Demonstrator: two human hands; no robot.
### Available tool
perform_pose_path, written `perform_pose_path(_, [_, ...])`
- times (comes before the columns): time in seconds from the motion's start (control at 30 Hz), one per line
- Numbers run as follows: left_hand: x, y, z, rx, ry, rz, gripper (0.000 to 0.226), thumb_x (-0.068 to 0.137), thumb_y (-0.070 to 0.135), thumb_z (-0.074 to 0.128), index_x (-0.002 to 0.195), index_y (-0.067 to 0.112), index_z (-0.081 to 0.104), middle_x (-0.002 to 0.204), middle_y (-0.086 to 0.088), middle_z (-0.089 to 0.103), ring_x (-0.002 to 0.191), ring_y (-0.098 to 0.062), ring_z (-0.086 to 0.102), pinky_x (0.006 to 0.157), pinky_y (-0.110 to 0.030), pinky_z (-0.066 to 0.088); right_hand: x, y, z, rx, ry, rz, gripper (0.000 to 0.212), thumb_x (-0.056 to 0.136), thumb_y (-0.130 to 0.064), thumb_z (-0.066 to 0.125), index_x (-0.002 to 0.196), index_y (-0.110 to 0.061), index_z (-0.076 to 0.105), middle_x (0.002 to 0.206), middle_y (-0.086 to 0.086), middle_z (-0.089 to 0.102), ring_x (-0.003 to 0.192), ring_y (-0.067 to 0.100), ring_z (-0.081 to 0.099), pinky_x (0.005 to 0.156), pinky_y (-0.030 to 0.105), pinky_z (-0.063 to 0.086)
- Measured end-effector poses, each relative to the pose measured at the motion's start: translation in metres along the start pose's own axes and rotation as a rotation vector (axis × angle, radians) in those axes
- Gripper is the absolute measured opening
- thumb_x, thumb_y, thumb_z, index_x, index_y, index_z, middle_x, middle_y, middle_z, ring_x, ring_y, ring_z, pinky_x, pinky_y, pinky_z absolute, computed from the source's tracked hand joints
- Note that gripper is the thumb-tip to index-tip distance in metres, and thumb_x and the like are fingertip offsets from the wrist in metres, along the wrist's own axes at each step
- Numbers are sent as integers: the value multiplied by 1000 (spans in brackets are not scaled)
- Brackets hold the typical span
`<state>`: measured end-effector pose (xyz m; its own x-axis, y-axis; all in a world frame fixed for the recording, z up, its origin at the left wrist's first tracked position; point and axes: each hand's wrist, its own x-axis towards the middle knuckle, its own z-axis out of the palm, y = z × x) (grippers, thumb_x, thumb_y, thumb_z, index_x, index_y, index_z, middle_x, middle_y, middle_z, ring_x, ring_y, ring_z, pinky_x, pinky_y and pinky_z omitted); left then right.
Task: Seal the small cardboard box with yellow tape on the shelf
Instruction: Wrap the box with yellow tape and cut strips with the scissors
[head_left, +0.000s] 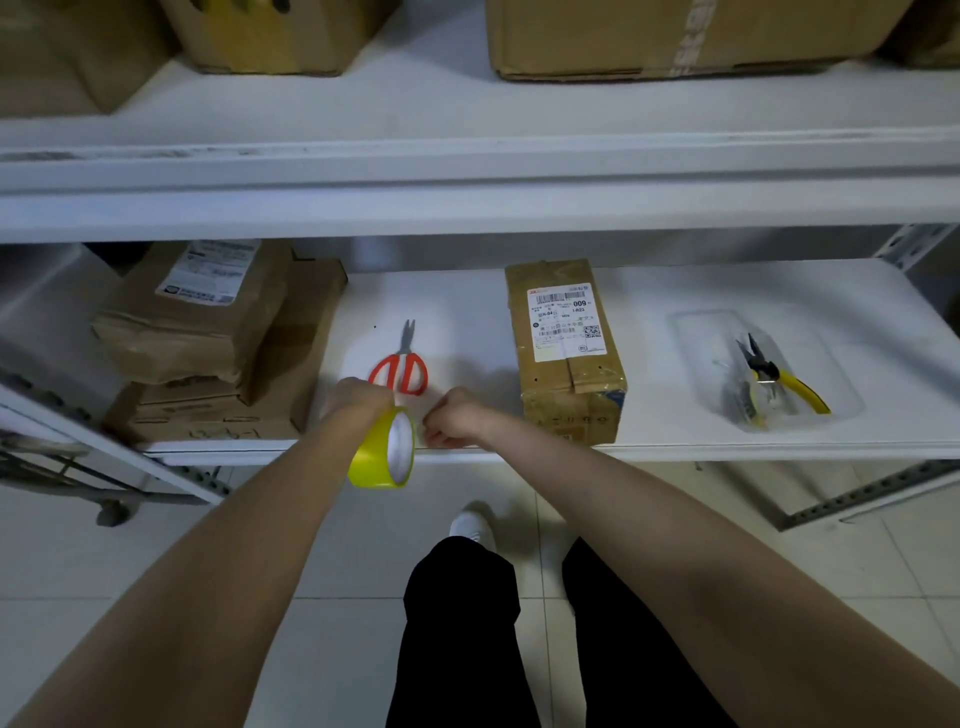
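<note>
The small cardboard box (567, 347) lies on the white shelf (467, 312), right of centre, with a white shipping label on top. My left hand (356, 401) grips a roll of yellow tape (382, 450) at the shelf's front edge, left of the box. My right hand (453, 420) sits right beside the roll with its fingers pinched at the roll's rim, where the tape end seems to be. Both hands are a short way left of the box and do not touch it.
Red-handled scissors (401, 370) lie on the shelf just behind my hands. A clear tray (691, 332) with yellow-handled pliers (782, 379) is at the right. Stacked brown boxes (208, 332) fill the left. Larger boxes stand on the shelf above (467, 171).
</note>
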<state>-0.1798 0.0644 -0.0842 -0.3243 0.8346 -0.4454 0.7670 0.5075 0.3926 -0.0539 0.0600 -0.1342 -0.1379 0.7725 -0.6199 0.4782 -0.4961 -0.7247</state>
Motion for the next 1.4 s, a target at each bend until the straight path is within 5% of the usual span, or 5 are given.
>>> perform_pose_path(0.43, [-68,20,-28,-95,-101,393,26,52,32,73,64,9,67,75,-10,60,77,-18,53,80,-35,48,-98,-19,-43,838,53,-90,31,100,-15,29,115,-1,52,96,21,65,81,29,61,75,33,49])
perform_pose_path(0.57, [-92,17,-40,-139,-106,448,20,71,17,77,55,14,65,63,-5,56,71,-18,50,71,-29,42,-125,-26,-57,695,107,-206,51,95,-48,45,103,1,58,81,19,67,74,29,67,72,35,56])
perform_pose_path(0.8, [-121,32,-33,-71,-51,553,19,75,21,77,59,19,67,62,0,60,72,-17,55,76,-30,47,-157,-14,-82,-162,450,-389,17,71,-8,66,54,-7,65,55,8,62,55,15,59,61,22,50])
perform_pose_path(0.9, [-127,37,-29,-38,-50,567,17,76,23,76,61,20,69,65,-1,63,76,-19,58,85,-35,50,-173,1,-102,-197,400,-430,20,79,-10,69,59,-10,69,49,-4,64,50,3,61,58,6,46])
perform_pose_path(1.4, [-147,78,-4,128,-12,467,31,76,41,72,83,10,70,93,-12,68,97,-29,62,87,-36,50,-167,26,-127,116,622,-406,27,84,-7,64,58,-15,62,55,1,63,56,13,60,74,33,56])
